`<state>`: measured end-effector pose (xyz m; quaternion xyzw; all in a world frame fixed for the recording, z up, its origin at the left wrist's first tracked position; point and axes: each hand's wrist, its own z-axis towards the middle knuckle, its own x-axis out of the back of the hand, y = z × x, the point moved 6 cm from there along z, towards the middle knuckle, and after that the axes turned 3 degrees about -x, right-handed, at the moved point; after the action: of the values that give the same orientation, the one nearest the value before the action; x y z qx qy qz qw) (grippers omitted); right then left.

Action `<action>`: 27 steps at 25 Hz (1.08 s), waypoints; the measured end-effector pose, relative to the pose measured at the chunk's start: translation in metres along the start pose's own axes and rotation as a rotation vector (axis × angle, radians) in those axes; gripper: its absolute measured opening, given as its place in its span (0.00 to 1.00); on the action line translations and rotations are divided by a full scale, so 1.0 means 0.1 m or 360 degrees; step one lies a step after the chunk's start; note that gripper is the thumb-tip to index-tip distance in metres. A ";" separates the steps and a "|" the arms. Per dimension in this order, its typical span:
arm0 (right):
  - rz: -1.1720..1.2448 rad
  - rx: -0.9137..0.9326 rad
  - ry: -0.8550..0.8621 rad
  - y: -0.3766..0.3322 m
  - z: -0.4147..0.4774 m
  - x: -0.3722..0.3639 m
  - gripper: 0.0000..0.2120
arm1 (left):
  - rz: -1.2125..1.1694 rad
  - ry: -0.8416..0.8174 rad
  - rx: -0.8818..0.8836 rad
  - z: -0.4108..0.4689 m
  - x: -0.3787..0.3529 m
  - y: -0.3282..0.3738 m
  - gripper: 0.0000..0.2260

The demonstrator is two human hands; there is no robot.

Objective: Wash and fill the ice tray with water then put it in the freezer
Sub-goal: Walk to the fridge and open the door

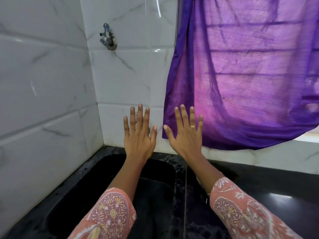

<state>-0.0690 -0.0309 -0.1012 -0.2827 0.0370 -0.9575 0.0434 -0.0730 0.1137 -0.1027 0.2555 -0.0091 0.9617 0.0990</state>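
Ice tray: its place cannot be told from this view. Left hand (139, 135) and right hand (185, 135) are raised side by side above the black sink (151, 204), backs to the camera, fingers straight and spread wide, holding nothing. A ring (192, 126) sits on the right hand. A tap (107, 37) juts from the white tiled wall (129, 75); a purple cloth (241, 75) hangs to its right, above the wet black counter (259, 187).

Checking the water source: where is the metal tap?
Head view, upper left: the metal tap is on the white tiled wall above the black sink, left of the purple cloth.
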 end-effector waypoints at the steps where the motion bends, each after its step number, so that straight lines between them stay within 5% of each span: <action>1: 0.0036 0.0015 -0.0015 -0.02 -0.05 0.00 0.34 | 0.0025 -0.0023 0.0024 -0.08 0.03 0.00 0.27; 27: 0.0625 0.0651 -0.0781 -1.52 -2.04 0.10 0.35 | 0.0664 -0.0451 0.0922 -2.55 1.22 -0.93 0.28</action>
<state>-0.1982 0.1287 -0.2517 -0.4769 -0.1130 -0.8222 0.2894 -0.2837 0.2452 -0.2670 0.3958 0.1976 0.8791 -0.1774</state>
